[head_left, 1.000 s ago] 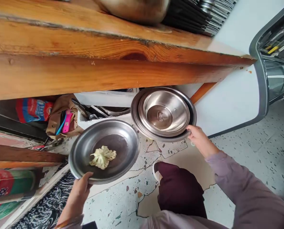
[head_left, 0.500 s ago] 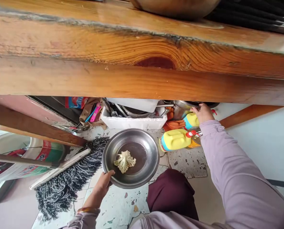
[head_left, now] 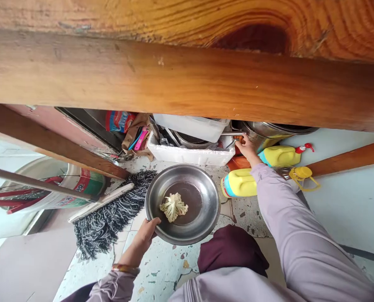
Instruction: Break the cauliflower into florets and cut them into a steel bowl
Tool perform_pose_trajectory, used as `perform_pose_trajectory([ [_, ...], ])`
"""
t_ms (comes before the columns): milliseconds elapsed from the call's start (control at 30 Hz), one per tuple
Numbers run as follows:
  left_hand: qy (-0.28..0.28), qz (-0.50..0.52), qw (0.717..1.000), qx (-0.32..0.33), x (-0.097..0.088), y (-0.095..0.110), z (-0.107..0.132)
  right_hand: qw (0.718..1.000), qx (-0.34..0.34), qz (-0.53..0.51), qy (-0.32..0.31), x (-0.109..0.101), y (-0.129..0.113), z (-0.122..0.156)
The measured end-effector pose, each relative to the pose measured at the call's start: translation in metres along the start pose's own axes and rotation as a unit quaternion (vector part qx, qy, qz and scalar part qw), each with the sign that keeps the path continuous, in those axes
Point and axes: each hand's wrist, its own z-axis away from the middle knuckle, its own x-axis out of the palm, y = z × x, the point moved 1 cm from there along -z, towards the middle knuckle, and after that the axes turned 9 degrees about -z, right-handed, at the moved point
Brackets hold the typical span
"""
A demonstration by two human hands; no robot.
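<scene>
My left hand (head_left: 146, 233) holds a round silver metal bowl (head_left: 202, 203) at eight o'clock; don't tip. Right hand (head_left: 247, 148) reaches, grip unclear.

The head view faces forward, down over hands (head_left: 146, 233) (head_left: 247, 149).

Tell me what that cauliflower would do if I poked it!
The cauliflower floret would probably slide, since the metal basin looks smooth. It likely wouldn't roll far, with that uneven, fanned shape. Thinly branched, it might break.
</scene>
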Motion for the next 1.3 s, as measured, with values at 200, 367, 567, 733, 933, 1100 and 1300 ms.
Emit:
perform_pose_trajectory([
  [200, -0.007, 0.011, 1.0, 0.01, -0.002, -0.006, 0.008, 0.98, -0.086, 0.175, -0.031, 0.029, -0.011, -0.018],
  [367, 0.009, 0.014, 1.0, 0.002, -0.004, -0.007, 0.007, 0.975, -0.164, 0.149, -0.012, -0.001, -0.037, -0.025],
  [567, -0.003, 0.018, 1.0, 0.004, -0.001, -0.002, 0.001, 0.972, -0.19, 0.119, 0.074, -0.069, -0.069, -0.018],
  [733, -0.01, 0.042, 0.999, 0.009, 0.007, 0.007, 0.012, 0.965, -0.214, 0.147, 0.044, -0.043, -0.07, 0.009],
  [933, 0.001, 0.059, 0.998, 0.009, 0.006, 0.011, 0.024, 0.94, -0.159, 0.301, -0.033, 0.01, -0.06, 0.029],
  [1100, -0.005, 0.075, 0.996, 0.042, -0.004, 0.011, 0.032, 0.885, -0.151, 0.409, -0.162, 0.025, -0.076, 0.034],
  [1300, -0.009, 0.09, 0.996, 0.02, -0.013, 0.013, 0.036, 0.88, -0.161, 0.43, -0.124, 0.008, -0.1, 0.043],
])
